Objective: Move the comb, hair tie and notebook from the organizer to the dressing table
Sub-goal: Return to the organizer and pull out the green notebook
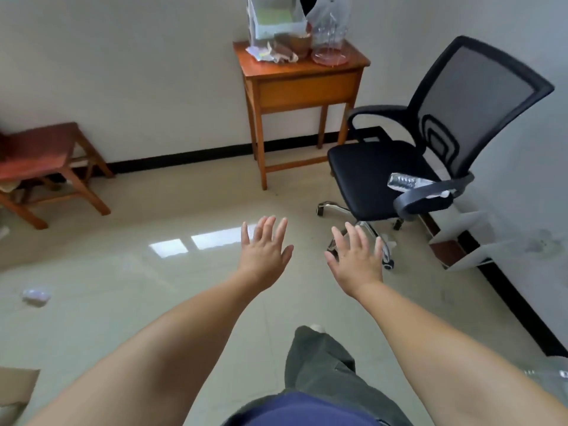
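Observation:
My left hand [266,252] and my right hand [356,261] reach out in front of me over the tiled floor, palms down, fingers spread, holding nothing. Far ahead against the wall stands a small orange wooden table [302,84]. On its top sits a clear organizer [272,21] with greenish and white items inside. I cannot make out the comb, hair tie or notebook at this distance. Both hands are well short of the table.
A black mesh office chair [430,149] with a silvery packet on its seat stands right of the table. A red-brown wooden bench [43,161] is at the left wall. A clear bag and crumpled papers [273,52] share the tabletop. A white shelf [467,244] leans at the right wall.

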Tool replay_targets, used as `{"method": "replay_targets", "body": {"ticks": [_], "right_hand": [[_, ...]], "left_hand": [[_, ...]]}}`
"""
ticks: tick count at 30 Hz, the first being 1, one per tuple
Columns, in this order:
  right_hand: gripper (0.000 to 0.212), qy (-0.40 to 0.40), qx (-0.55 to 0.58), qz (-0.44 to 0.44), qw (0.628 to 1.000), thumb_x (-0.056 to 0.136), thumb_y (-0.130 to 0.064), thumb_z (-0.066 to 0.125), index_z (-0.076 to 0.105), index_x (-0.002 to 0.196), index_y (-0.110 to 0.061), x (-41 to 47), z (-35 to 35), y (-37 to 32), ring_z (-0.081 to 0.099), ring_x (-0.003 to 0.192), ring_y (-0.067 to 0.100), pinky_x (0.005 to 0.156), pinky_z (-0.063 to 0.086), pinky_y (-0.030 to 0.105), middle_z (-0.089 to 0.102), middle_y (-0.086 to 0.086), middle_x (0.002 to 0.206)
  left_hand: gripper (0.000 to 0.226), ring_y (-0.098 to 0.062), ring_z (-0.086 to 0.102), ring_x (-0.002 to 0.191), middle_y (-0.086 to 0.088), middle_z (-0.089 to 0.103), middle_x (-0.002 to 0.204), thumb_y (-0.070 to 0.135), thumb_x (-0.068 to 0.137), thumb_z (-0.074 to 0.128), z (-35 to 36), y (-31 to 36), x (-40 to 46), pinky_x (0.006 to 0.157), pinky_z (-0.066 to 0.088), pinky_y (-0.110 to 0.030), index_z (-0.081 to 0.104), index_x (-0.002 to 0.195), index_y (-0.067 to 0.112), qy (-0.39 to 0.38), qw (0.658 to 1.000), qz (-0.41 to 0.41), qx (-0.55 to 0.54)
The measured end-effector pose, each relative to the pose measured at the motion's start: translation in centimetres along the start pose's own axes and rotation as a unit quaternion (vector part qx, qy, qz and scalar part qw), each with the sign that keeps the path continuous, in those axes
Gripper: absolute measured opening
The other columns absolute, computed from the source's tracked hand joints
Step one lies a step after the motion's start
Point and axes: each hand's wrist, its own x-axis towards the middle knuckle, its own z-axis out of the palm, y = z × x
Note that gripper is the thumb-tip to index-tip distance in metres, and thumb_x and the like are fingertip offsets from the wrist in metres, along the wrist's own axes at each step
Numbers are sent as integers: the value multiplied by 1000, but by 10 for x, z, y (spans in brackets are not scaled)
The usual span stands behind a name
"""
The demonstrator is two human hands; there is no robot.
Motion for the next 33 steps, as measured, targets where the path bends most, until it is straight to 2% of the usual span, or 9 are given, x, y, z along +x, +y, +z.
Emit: {"method": "replay_targets", "body": {"ticks": [6, 12, 17, 23, 28, 33], "right_hand": [[59, -1, -11, -20, 1000, 93, -50, 23, 11, 147, -29, 192, -48, 30, 1, 146, 21, 114, 0, 56, 8, 2, 159], [59, 20, -14, -89, 996, 93, -52, 20, 9, 147, -30, 372, -71, 4, 3, 146, 22, 115, 2, 56, 10, 3, 159], [57, 55, 9, -71, 996, 94, -50, 22, 12, 146, -30, 536, -93, -27, 6, 146, 23, 115, 5, 55, 14, 4, 158], [55, 108, 61, -43, 991, 95, -45, 27, 19, 146, -25, 698, -158, -48, 13, 145, 24, 115, 16, 50, 20, 6, 157], [53, 131, 90, -40, 986, 96, -40, 29, 23, 145, -21, 809, -187, -54, 19, 143, 27, 114, 24, 45, 24, 10, 154], [51, 125, 161, -92, 975, 96, -30, 35, 26, 143, -15, 926, -205, -72, 26, 139, 28, 107, 33, 44, 24, 11, 153]], "left_hand": [[61, -21, -2, 146, -3, 7, 158, 49, 94, 18, -32, -6, 168, 115, -9, -50, 1, 147, 25, 5, 999, -48, -15], [61, -21, -2, 146, -3, 5, 158, 49, 94, 18, -42, -60, 315, 116, -7, -52, 3, 147, 24, 15, 994, -104, -15], [61, -22, -3, 146, -4, 5, 158, 49, 94, 18, -61, -111, 476, 117, -4, -53, 1, 147, 24, 39, 996, -74, 5], [62, -22, 0, 146, -6, 9, 158, 48, 94, 24, -125, -167, 666, 116, -3, -52, 4, 147, 24, 73, 996, -58, -2], [65, -26, 7, 145, -7, 14, 157, 45, 91, 34, -143, -181, 777, 118, 5, -49, 6, 146, 25, 96, 990, -78, -66], [78, -24, 14, 144, -10, 19, 155, 44, 88, 50, -142, -203, 867, 118, 19, -42, 8, 147, 13, 144, 962, -143, -183]]}}
